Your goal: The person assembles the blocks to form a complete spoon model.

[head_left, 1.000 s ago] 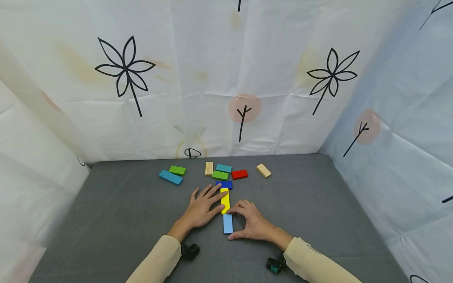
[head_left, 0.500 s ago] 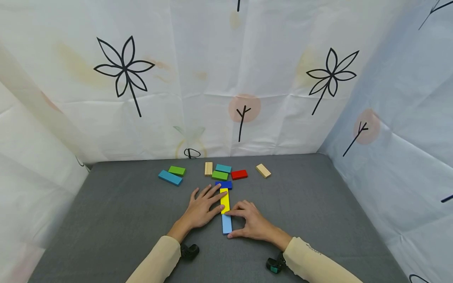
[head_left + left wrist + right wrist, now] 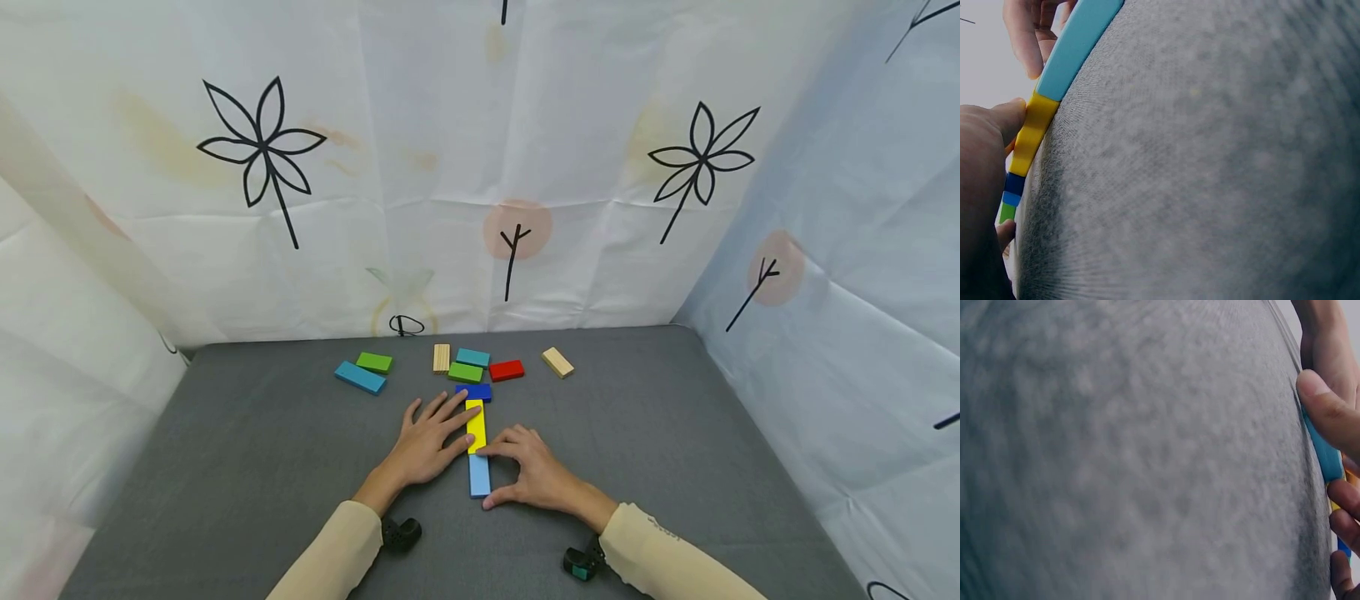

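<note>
A light blue block (image 3: 479, 477), a yellow block (image 3: 478, 427) and a dark blue block (image 3: 478, 392) lie flat on the grey cloth. Light blue and yellow run end to end; the dark blue one lies crosswise at the far end. My left hand (image 3: 423, 442) spreads its fingers beside them, index and thumb tips on the yellow block, another fingertip at the dark blue. My right hand (image 3: 543, 479) spans the light blue block's length, thumb at its near end, index at the seam with the yellow. In the right wrist view, the thumb partly hides the light blue block (image 3: 1322, 449).
Just beyond lie a green block (image 3: 467, 373), a teal block (image 3: 473, 357), a red block (image 3: 507, 370) and a plain wooden block (image 3: 441, 358). Another wooden block (image 3: 558, 362) lies farther right. A green block (image 3: 374, 362) and a blue block (image 3: 361, 377) sit at the left.
The light blue block has shifted very slightly left, more in line with the yellow one, with my right thumb and index at its ends. My left hand has kept its place.
</note>
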A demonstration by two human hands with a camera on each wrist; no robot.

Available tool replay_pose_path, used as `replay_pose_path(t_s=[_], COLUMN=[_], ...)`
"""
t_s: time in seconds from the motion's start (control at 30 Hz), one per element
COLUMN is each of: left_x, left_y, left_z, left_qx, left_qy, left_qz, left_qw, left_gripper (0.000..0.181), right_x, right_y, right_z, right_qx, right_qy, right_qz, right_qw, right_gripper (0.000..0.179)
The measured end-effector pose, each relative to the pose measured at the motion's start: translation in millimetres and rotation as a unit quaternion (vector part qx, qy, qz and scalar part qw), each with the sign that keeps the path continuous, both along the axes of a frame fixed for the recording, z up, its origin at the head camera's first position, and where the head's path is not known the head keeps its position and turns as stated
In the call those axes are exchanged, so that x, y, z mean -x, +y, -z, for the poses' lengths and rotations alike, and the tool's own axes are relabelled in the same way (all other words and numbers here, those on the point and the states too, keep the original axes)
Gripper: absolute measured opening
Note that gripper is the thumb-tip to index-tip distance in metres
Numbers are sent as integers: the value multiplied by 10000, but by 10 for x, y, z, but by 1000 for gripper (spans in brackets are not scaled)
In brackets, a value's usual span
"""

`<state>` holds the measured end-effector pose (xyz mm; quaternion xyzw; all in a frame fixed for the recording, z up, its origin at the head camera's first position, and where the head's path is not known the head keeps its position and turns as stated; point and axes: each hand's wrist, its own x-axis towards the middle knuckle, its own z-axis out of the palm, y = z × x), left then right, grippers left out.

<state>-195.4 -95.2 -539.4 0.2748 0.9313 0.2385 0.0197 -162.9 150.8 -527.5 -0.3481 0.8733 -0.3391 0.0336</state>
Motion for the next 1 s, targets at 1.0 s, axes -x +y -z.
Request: replay_pose_path(t_s=[1.0], left_x=[24], left_y=[14], left_z=[-25], left_qx=[515], left_qy=[-402], left_qz=[46], left_qw=[9979], left_gripper=[95], right_x=[403], right_y=[493], right_z=[-183], right_qx=[367], right_qy=[388], right_qz=[1056], right_qw=[9930], right_gripper=[45])
